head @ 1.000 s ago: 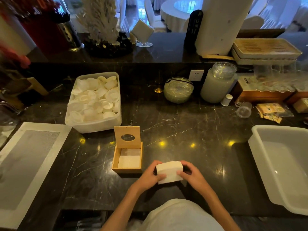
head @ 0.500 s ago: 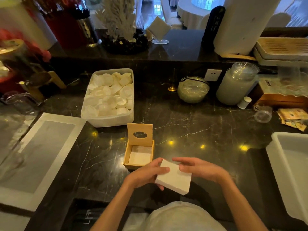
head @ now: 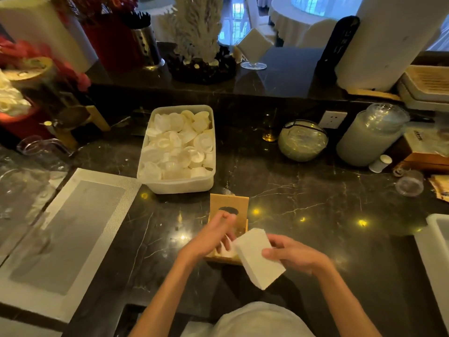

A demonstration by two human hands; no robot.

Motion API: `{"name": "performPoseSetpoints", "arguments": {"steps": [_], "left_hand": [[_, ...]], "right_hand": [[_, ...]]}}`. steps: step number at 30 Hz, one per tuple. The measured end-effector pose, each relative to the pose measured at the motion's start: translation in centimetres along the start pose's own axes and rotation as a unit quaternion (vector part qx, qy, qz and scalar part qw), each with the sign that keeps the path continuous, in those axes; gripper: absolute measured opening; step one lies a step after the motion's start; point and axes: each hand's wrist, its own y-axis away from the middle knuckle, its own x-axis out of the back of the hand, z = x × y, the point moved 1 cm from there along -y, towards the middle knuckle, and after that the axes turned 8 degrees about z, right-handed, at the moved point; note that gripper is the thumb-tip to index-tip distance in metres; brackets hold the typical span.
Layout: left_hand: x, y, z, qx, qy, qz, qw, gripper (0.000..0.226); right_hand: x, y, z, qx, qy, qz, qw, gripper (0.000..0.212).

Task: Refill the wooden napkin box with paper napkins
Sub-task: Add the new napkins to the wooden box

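Observation:
The wooden napkin box (head: 229, 203) stands open on the dark marble counter, its lid with an oval hole tipped up at the back. My left hand (head: 211, 237) hovers over the box and hides most of its inside; its fingers seem to pinch a thin white sheet at the box's mouth. A thick white stack of paper napkins (head: 259, 257) is tilted just right of the box, gripped on its right side by my right hand (head: 294, 255).
A white tub of small white cups (head: 178, 149) sits just behind the box. A grey mat (head: 63, 229) lies to the left, a large white bin (head: 437, 259) at the right edge. A glass bowl (head: 302, 141) and a jar (head: 371, 135) stand at the back right.
My left hand let go of the napkin stack and moved over the open box. The right hand now carries the stack alone, closer to the box.

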Motion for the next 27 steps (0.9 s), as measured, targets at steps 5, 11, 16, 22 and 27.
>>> {"name": "performPoseSetpoints", "arguments": {"steps": [5, 11, 16, 22, 27], "left_hand": [[4.0, -1.1, -3.4, 0.007, -0.027, 0.189, 0.981, 0.023], [4.1, -0.9, -7.6, 0.042, 0.040, -0.020, 0.998, 0.061], [4.9, -0.7, -8.3, 0.025, 0.072, -0.053, 0.996, 0.074], [5.1, -0.7, -9.3, 0.040, 0.065, -0.063, 0.995, 0.080], [5.2, -1.2, -9.8, 0.044, 0.037, -0.071, 0.996, 0.082]], "right_hand": [[-1.3, -1.5, 0.9, 0.005, -0.383, 0.010, 0.924, 0.086], [-3.3, -3.3, -1.8, -0.011, -0.228, 0.077, 0.971, 0.083], [-5.0, -5.8, -8.2, -0.008, 0.223, 0.056, 0.973, 0.054], [-8.1, -9.4, -10.1, -0.092, 0.508, 0.054, 0.855, 0.071], [-8.9, -10.7, -9.5, -0.111, 0.547, 0.043, 0.828, 0.065]]}}
